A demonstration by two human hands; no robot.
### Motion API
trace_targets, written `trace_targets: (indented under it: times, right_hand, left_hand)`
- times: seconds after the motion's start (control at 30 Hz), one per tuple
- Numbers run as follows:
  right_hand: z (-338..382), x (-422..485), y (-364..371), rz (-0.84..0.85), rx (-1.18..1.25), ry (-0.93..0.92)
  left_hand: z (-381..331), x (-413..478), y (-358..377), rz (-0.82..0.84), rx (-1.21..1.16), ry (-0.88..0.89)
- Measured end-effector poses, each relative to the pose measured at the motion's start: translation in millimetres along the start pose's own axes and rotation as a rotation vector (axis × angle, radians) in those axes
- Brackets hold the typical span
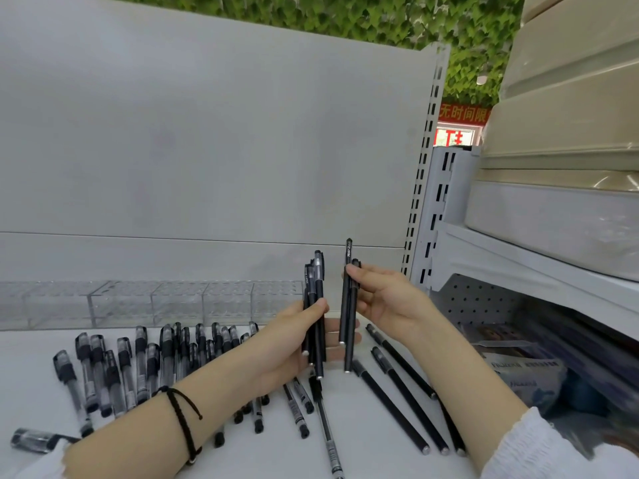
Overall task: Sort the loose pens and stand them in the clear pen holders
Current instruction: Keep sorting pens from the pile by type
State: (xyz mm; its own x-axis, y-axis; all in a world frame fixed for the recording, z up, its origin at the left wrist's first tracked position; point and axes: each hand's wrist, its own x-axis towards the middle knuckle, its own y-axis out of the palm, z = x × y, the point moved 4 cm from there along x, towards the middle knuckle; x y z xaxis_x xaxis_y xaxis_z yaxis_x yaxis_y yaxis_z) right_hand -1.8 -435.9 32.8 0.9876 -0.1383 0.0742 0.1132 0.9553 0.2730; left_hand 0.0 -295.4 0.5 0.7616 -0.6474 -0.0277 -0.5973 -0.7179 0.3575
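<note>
My left hand (294, 344) grips a bundle of several black pens (317, 299), held upright above the shelf. Just to its right, my right hand (387, 302) pinches two slim black pens (347, 316), also upright. A row of clear pen holders (148, 302) stands along the back of the white shelf (41, 392), left of both hands. Many loose clear-barrelled pens with black caps (138, 364) lie side by side on the shelf at the left. Three slim black pens (397, 385) lie on the shelf under my right forearm.
A grey back panel (207, 150) rises behind the shelf. To the right stand a slotted upright (423, 174), stacked beige and grey plastic trays (567, 140), and packaged goods (532, 371) on a lower shelf. One loose pen (34, 440) lies near the front left edge.
</note>
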Motion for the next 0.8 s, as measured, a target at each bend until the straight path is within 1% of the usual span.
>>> trace_targets:
  times: [0.07, 0.2, 0.37, 0.47, 0.53, 0.6, 0.63, 0.7, 0.8]
  right_hand:
    - [-2.2, -0.6, 4.6, 0.011, -0.06, -0.044]
    - [-1.5, -1.3, 8.5, 0.007, -0.182, -0.102]
    - [8.2, -7.4, 3.9, -0.031, -0.521, -0.143]
    - [16.8, -12.4, -4.6, -0.07, -0.799, -0.155]
    - [17.2, -13.8, -14.6, -0.112, -1.086, -0.097]
    - [11.9, -16.1, -21.6, -0.078, -1.382, 0.063]
    - [8.7, -18.2, -23.1, -0.042, -1.483, 0.149]
    - [5.3, -22.7, -22.3, 0.008, -1.574, 0.263]
    - [3.8, -26.0, -16.9, 0.045, -1.588, 0.3]
  left_hand:
    - [1.2, -1.8, 3.6, 0.056, -0.001, -0.012]
    - [4.1, -1.0, 0.7, 0.038, -0.006, -0.011]
    - [7.3, 3.0, -3.9, 0.047, 0.007, -0.018]
    - [3.4, 5.9, -8.9, -0.004, 0.02, 0.051]
    - [-1.2, 8.0, -14.2, -0.075, 0.033, 0.114]
    - [-4.1, 9.5, -19.7, -0.134, 0.032, 0.159]
    - [-4.4, 10.2, -21.9, -0.153, 0.021, 0.17]
    - [-3.6, 10.8, -24.2, -0.168, 0.004, 0.173]
    - [-2.2, 10.4, -23.3, -0.159, 0.054, 0.176]
